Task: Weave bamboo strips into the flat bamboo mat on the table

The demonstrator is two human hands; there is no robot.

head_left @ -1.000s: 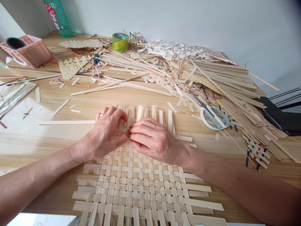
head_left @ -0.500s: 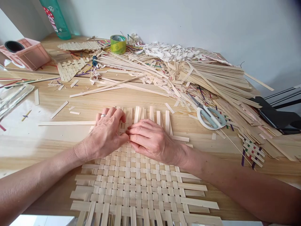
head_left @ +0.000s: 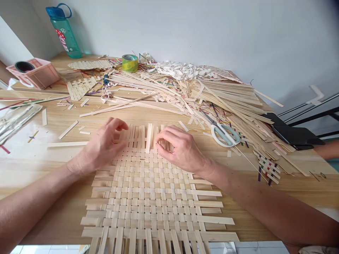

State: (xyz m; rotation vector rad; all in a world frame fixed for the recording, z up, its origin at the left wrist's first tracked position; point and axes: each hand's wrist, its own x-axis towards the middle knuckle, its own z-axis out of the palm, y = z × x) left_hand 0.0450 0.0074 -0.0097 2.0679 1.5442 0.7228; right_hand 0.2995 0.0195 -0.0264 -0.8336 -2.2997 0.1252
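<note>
A mat of pale flat wood strips (head_left: 153, 197) lies woven on the table in front of me, its loose strip ends sticking out on all sides. Over its far left corner is my left hand (head_left: 106, 144), blurred, with curled fingers and the thumb apart from them. My right hand (head_left: 181, 148) rests at the far edge, thumb and fingertips pinched together beside the upright strips; whether a strip is between them is hidden. Between the hands, a lighter upright strip (head_left: 149, 137) stands out from the weave. A loose strip (head_left: 69, 144) extends left beside my left hand.
Scissors (head_left: 225, 134) lie to the right, near a heap of long strips (head_left: 233, 97). Along the back are tape (head_left: 130, 63), white scraps (head_left: 180, 70), a bottle (head_left: 67, 38) and a pink basket (head_left: 43, 76). Another person's arm (head_left: 325, 150) shows at the right edge.
My hands have come apart: the left moved left, away from the strips, and the right shifted slightly right. The far middle of the weave now shows between them. The camera view has tilted up.
</note>
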